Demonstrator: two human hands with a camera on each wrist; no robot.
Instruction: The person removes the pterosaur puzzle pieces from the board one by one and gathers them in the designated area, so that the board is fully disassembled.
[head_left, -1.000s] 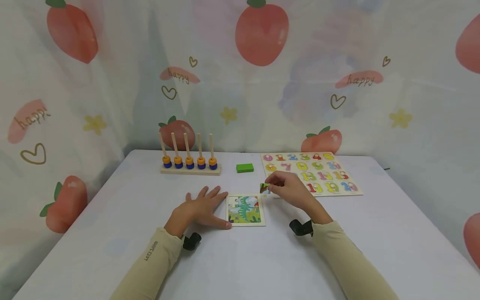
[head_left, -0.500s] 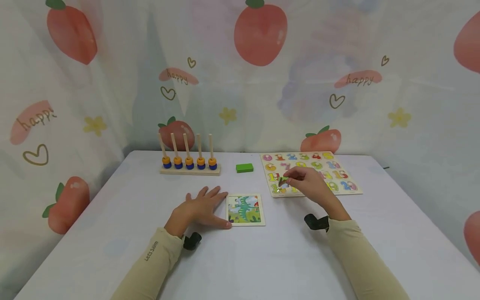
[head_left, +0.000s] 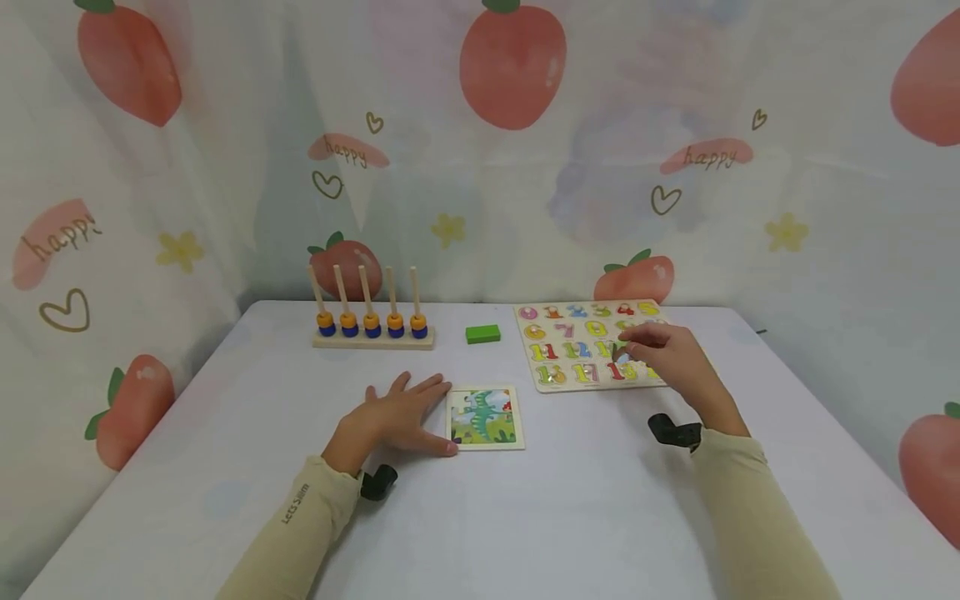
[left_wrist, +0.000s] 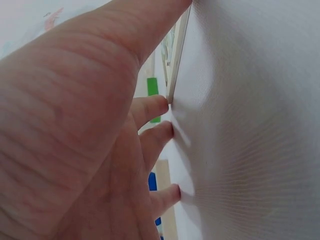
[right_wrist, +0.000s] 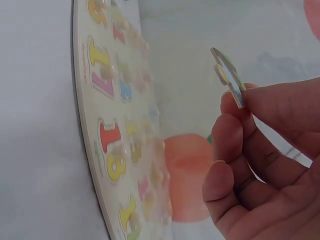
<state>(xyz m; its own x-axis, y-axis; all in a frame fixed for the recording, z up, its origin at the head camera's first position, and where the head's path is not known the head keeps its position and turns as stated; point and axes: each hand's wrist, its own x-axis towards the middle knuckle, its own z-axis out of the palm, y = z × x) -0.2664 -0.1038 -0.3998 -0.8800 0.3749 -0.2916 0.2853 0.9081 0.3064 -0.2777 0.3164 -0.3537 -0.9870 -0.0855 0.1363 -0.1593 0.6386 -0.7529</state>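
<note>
My left hand (head_left: 388, 422) lies on the table with its fingers spread, thumb and index fingertip against the left edge of a small dinosaur jigsaw puzzle (head_left: 484, 417) in a pale frame. In the left wrist view, several fingertips of that hand touch the white surface beside the frame's edge. My right hand (head_left: 678, 364) pinches a jigsaw piece (right_wrist: 231, 79) between thumb and index finger, its other fingers curled below. This thin piece is seen almost edge-on in the right wrist view. It hangs above the wooden number puzzle board (head_left: 561, 386), apart from it.
A bead counting rack (head_left: 372, 340) with several pegs, each with orange and blue beads, stands at the back left. One green block (head_left: 482, 334) lies between it and the number board. Behind the white table (head_left: 480, 525) hangs a fruit-print cloth (head_left: 510, 200).
My right hand has moved right with the jigsaw piece, from beside the dinosaur puzzle's upper right corner to above the number board. The left hand has kept its place at the puzzle.
</note>
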